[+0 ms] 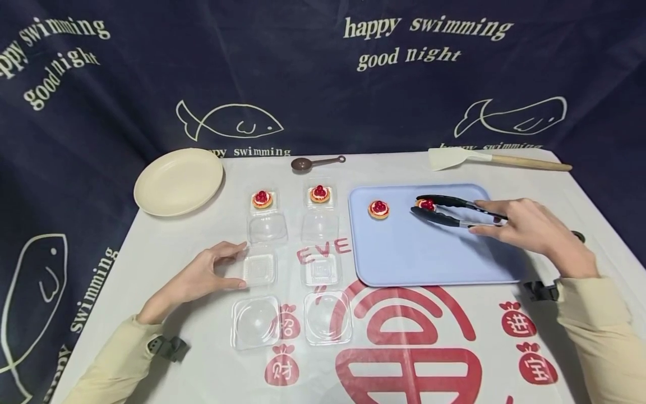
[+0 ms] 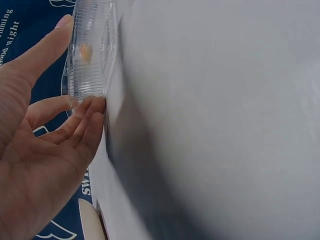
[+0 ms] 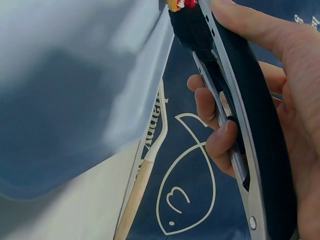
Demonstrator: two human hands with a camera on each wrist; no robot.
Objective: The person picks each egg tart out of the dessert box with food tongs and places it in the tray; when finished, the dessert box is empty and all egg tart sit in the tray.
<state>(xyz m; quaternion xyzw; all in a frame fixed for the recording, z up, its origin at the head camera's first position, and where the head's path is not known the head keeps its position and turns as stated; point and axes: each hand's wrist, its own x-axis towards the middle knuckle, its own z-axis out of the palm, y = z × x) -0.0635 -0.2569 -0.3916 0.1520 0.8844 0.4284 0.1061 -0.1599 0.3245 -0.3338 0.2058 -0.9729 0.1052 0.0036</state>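
My right hand (image 1: 530,227) grips black-and-silver tongs (image 1: 454,223) over the right part of a blue tray (image 1: 404,264). Between the tong tips sits a small red-berry tart (image 1: 427,204), partly covered by them. Another tart (image 1: 379,209) rests on the tray to its left. My left hand (image 1: 204,272) holds a clear plastic box (image 1: 259,266) by its near and far edges, thumb on one side and fingers on the other. The box's lid (image 1: 256,322) lies open toward me. In the left wrist view, the ribbed box wall (image 2: 90,75) stands between thumb and fingers.
A second open clear box (image 1: 321,270) is beside the held one. Behind them, two more open boxes each carry a tart (image 1: 262,199). A cream plate (image 1: 179,182), a brown measuring spoon (image 1: 303,164) and a spatula (image 1: 525,163) lie along the table's far side.
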